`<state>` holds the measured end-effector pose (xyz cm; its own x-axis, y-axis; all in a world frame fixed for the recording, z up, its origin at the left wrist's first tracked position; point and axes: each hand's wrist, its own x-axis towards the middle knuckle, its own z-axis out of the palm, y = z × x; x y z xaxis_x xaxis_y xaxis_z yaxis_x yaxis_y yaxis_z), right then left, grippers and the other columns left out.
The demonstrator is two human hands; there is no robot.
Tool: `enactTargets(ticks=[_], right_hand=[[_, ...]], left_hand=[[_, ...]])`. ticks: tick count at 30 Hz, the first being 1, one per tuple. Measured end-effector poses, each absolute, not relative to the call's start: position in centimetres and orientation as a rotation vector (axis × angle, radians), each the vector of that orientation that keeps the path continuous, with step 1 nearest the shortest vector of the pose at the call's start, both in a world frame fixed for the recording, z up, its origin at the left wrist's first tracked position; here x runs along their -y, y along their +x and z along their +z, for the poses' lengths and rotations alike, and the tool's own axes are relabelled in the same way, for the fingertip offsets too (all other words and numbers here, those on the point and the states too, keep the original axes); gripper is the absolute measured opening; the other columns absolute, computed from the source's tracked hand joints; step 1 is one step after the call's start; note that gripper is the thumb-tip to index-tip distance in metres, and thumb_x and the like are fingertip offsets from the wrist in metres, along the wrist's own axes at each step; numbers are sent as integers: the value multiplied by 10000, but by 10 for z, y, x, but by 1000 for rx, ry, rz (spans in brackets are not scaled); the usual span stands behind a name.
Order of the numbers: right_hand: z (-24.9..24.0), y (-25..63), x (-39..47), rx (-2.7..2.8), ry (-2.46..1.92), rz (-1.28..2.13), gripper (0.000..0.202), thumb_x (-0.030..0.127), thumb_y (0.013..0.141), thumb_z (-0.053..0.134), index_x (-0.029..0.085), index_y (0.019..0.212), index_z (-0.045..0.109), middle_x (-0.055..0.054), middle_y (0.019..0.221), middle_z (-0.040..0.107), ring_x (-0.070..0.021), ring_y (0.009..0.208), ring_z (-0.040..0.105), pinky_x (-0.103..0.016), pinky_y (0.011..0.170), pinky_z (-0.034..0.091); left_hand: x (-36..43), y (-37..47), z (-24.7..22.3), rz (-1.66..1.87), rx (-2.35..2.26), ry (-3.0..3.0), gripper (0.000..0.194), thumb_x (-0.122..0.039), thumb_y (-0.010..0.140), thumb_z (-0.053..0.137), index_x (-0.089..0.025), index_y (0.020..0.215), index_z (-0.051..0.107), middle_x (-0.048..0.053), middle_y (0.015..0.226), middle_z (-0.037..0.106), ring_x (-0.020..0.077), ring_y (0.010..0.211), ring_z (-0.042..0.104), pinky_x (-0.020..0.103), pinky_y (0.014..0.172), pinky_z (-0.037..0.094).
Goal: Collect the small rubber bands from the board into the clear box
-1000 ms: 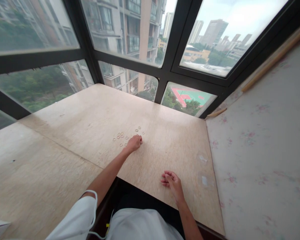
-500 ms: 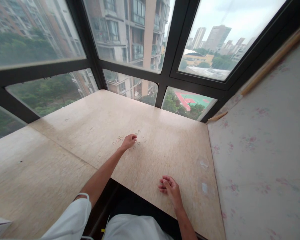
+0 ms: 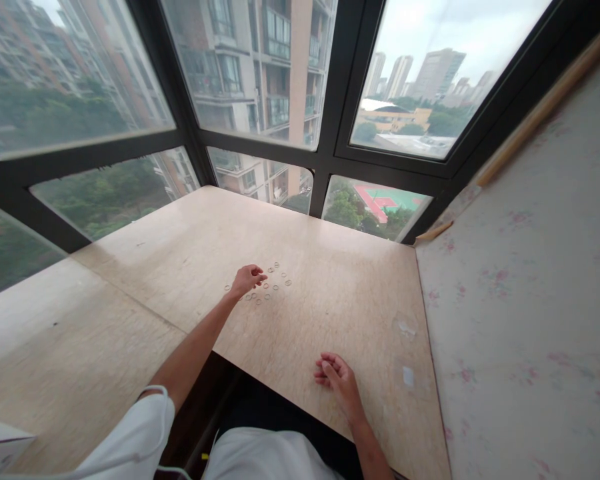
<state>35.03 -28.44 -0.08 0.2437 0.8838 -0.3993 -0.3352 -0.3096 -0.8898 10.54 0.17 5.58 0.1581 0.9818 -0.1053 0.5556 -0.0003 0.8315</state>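
Note:
Several thin small rings (image 3: 275, 288) lie scattered on the pale tabletop (image 3: 370, 287). My left hand (image 3: 248, 279) is over the left part of this group, its fingers drawn together and pointing right. Whatever may be between its fingertips is too small to make out, and the hand covers some of the rings. One ring (image 3: 227, 287) lies just left of the wrist. Closer to the table's front edge, my right hand (image 3: 337, 379) rests on its side, holding nothing, with its fingers loosely bent and apart.
Dark-framed windows (image 3: 325, 100) border the table at the back and left. A flowered wall (image 3: 510, 320) rises on the right. Clear tape patches (image 3: 407, 377) stick to the right side of the tabletop. A white box (image 3: 3, 443) sits at lower left.
My left hand has moved a little left over the rings, uncovering some on its right and covering others on its left. My right hand stays in about the same place.

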Motion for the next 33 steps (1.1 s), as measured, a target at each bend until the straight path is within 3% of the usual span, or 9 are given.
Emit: enactTargets(ticks=[10,21,33], right_hand=[[5,351,287,592,-1328,1354,512,560,647,740,159,949,640,-74,850,683,-190,672,666,-357,647,568],[-3,351,288,615,-1307,1347,484,543,681,723,159,965,643,-78,867,684,-182,676,666,-339,644,562],[4,352,289,614,-1300,1354,495,549,670,729,163,962,626,-71,864,672,-181,683,660,-344,651,558]], left_hand=[[0,90,48,653,-1467,1616,266,-347,700,701,-128,805,591,32,633,667,156,555,660,222,479,515],[-5,72,37,703,-1481,1729,184,-187,653,647,-146,832,651,34,763,705,168,702,675,260,641,543],[-23,100,18,812,-1637,1880,390,-153,761,505,-134,1136,611,92,1132,666,174,981,646,283,862,511]])
